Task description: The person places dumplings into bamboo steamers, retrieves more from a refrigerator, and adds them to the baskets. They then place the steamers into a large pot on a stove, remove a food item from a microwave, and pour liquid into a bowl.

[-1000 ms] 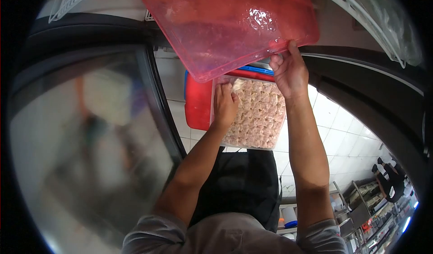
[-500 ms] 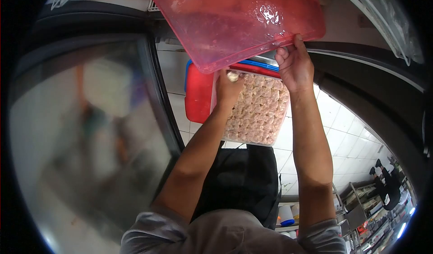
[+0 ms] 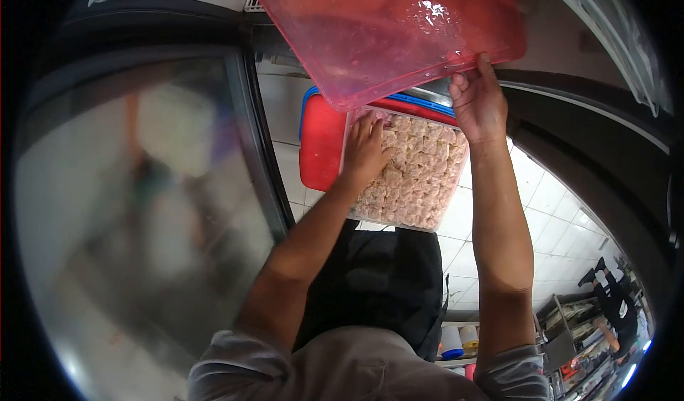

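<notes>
Your right hand [image 3: 480, 109] pinches the translucent red lid [image 3: 395, 37] at top; slackening could drop it. Your left hand [image 3: 365, 151]: grip unclear.

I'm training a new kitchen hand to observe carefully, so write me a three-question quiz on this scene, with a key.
1. Which grips the edge of the red translucent panel?
A) left hand
B) right hand
C) neither

2. Fill in: the red surface beside the tray is edged in ____.

3. True or false: the panel covers the whole tray.

Key: 1. B. 2. Blue. 3. False; many pale pieces in the tray are uncovered.
</notes>
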Demonstrator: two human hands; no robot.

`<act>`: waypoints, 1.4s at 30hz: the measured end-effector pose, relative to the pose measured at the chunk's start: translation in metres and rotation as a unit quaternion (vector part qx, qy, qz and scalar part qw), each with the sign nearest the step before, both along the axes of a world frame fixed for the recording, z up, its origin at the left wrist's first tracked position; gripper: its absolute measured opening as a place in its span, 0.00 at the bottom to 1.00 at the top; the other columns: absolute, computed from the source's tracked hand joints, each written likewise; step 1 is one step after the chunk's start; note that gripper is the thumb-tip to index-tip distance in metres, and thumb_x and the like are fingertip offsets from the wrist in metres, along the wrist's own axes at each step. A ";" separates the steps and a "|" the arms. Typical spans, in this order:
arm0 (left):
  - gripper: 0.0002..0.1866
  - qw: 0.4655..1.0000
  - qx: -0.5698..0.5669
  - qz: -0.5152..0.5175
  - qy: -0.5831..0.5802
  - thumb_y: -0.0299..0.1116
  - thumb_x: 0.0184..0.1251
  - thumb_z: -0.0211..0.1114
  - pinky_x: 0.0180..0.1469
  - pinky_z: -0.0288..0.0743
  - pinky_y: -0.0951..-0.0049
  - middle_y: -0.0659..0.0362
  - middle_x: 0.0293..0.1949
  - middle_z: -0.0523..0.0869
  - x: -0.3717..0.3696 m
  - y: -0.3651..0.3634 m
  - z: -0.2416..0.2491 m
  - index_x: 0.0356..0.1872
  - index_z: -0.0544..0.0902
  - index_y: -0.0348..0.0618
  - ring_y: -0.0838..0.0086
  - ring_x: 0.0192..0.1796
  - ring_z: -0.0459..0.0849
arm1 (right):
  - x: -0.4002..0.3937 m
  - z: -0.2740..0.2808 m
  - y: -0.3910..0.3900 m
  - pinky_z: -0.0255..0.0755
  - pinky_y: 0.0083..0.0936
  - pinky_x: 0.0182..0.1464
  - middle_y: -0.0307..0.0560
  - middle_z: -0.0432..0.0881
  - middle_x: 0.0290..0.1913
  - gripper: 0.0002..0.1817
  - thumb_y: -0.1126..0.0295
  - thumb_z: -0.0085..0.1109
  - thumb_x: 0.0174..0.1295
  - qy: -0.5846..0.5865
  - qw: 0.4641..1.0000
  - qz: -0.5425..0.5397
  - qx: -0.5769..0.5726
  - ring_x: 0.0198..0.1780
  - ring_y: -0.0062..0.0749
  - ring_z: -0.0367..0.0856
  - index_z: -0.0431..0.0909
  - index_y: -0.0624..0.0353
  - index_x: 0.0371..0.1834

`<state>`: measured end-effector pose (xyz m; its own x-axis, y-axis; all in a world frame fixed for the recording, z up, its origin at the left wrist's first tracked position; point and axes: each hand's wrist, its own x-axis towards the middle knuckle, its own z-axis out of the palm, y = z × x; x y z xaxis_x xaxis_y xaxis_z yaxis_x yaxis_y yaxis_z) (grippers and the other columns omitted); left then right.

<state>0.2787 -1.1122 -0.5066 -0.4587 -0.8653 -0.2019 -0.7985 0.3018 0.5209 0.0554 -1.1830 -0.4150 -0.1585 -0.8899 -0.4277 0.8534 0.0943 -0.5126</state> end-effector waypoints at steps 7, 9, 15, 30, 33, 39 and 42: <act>0.45 0.933 0.226 -0.196 -0.201 0.52 0.40 0.72 0.65 0.61 0.62 0.44 0.63 0.68 -0.018 -0.065 -0.024 0.60 0.69 0.37 0.56 0.64 0.67 | 0.006 0.007 -0.001 0.81 0.23 0.31 0.50 0.81 0.41 0.15 0.61 0.47 0.68 0.010 1.000 -0.002 0.010 0.30 0.32 0.84 0.69 0.57 0.52; 0.46 0.909 0.278 -0.227 -0.211 0.55 0.38 0.72 0.63 0.63 0.62 0.43 0.60 0.71 -0.018 -0.077 -0.023 0.59 0.71 0.36 0.56 0.63 0.70 | 0.005 0.007 -0.004 0.81 0.23 0.30 0.49 0.81 0.41 0.15 0.61 0.47 0.69 0.009 1.000 -0.004 0.012 0.29 0.31 0.83 0.68 0.57 0.52; 0.45 0.895 0.340 -0.223 -0.184 0.61 0.38 0.71 0.60 0.67 0.64 0.41 0.54 0.76 -0.015 -0.073 -0.024 0.54 0.75 0.34 0.55 0.59 0.74 | -0.009 0.006 -0.019 0.80 0.22 0.30 0.49 0.80 0.42 0.15 0.61 0.46 0.69 0.008 1.000 -0.003 0.012 0.29 0.30 0.83 0.69 0.57 0.52; 0.36 0.915 0.337 -0.204 -0.088 0.50 0.47 0.69 0.59 0.68 0.62 0.42 0.53 0.77 -0.010 -0.051 -0.063 0.53 0.74 0.34 0.54 0.57 0.75 | 0.004 -0.002 -0.003 0.80 0.21 0.29 0.49 0.80 0.41 0.16 0.60 0.46 0.69 0.017 1.000 -0.012 0.024 0.28 0.29 0.82 0.69 0.59 0.52; 0.34 0.930 0.295 -0.199 -0.096 0.50 0.47 0.69 0.59 0.68 0.61 0.44 0.53 0.78 -0.010 -0.048 -0.057 0.51 0.75 0.35 0.54 0.57 0.75 | 0.005 -0.001 -0.003 0.80 0.20 0.29 0.50 0.80 0.42 0.15 0.60 0.46 0.69 0.017 1.000 -0.017 0.017 0.28 0.28 0.82 0.69 0.59 0.52; 0.32 0.940 0.275 -0.185 -0.083 0.51 0.48 0.68 0.59 0.67 0.61 0.45 0.52 0.77 -0.009 -0.044 -0.051 0.50 0.75 0.36 0.55 0.57 0.74 | 0.005 -0.001 -0.001 0.80 0.20 0.28 0.51 0.80 0.42 0.16 0.61 0.46 0.69 0.013 1.000 -0.020 0.006 0.27 0.29 0.82 0.68 0.60 0.51; 0.32 0.938 0.264 -0.199 -0.102 0.51 0.48 0.67 0.59 0.67 0.61 0.46 0.54 0.77 -0.011 -0.046 -0.040 0.51 0.75 0.37 0.56 0.58 0.74 | 0.008 -0.003 -0.002 0.81 0.20 0.28 0.51 0.80 0.42 0.16 0.61 0.46 0.69 0.013 1.000 -0.020 0.005 0.27 0.29 0.83 0.68 0.60 0.52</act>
<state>0.2682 -1.1582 -0.5467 -0.6297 -0.3876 -0.6733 -0.7765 0.3406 0.5301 0.0630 -1.1847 -0.4179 -0.2055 -0.8783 -0.4317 0.8428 0.0654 -0.5342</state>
